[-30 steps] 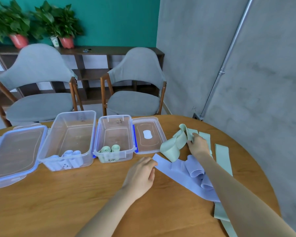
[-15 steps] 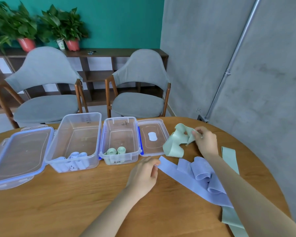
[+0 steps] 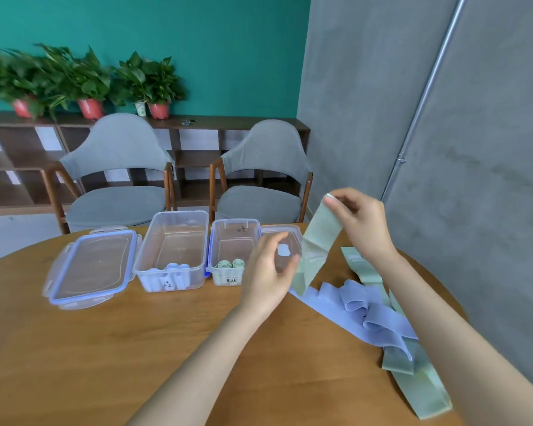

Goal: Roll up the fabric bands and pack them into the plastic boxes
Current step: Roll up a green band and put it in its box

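Note:
My right hand [image 3: 362, 224] pinches the top end of a pale green band [image 3: 319, 238] and holds it up above the table, so it hangs down. My left hand [image 3: 268, 273] hovers beside the band's lower part, fingers relaxed and spread, holding nothing. A crumpled blue band [image 3: 366, 312] lies on the table under my right forearm. More green bands [image 3: 419, 388] lie to its right. The larger clear box [image 3: 173, 250] holds rolled blue bands. The smaller clear box [image 3: 233, 250] holds two green rolls.
A blue-rimmed lid [image 3: 93, 267] lies left of the boxes, and a smaller lid [image 3: 285, 244] lies right of them. Two grey chairs [image 3: 117, 179] stand behind the round wooden table [image 3: 105, 348]. A grey wall is close on the right.
My right hand has lifted the green band off the table, so it now hangs unfolded. My left hand has risen from the blue band's end toward the green one.

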Available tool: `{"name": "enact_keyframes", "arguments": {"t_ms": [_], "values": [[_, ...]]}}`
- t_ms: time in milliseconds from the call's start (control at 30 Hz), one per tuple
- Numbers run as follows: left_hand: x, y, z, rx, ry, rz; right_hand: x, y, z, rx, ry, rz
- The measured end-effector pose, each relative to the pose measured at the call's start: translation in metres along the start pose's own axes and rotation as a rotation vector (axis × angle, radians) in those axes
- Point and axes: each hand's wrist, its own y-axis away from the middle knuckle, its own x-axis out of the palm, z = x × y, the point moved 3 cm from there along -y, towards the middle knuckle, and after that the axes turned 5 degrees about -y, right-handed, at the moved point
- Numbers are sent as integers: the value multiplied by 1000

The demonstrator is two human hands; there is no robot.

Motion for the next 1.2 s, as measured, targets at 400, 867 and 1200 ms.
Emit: {"name": "enact_keyframes", "arguments": {"t_ms": [400,867,1200], "values": [[-58,31,-60,101,271,91,9,36,73,132,-283,60],[-105,33,-68,268,64,-259,50,85,82,269,-346,251],[-116,31,-57,-57,424,-190,74,129,92,306,-633,341]]}}
